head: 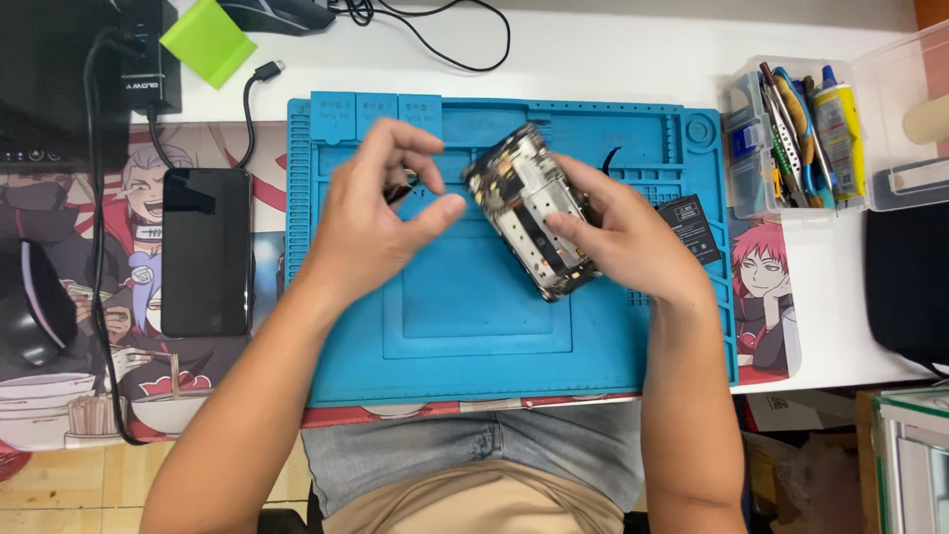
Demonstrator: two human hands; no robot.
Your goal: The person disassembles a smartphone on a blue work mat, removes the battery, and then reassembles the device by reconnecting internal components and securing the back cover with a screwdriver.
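Note:
My right hand (621, 229) holds an opened phone body (529, 208) tilted above the blue repair mat (465, 336); its bare circuit boards and metal frame face up. My left hand (381, 213) hovers just left of the phone, thumb and fingers curled near a small dark part (399, 190) that I cannot identify. Whether the fingers pinch that part is unclear.
A black phone (206, 251) lies screen-up on the illustrated desk mat at left. A black battery (694, 227) rests at the mat's right edge. A clear tool box (796, 133) with tweezers and glue stands at right. Cables, a black charger box and a green wedge sit at the back.

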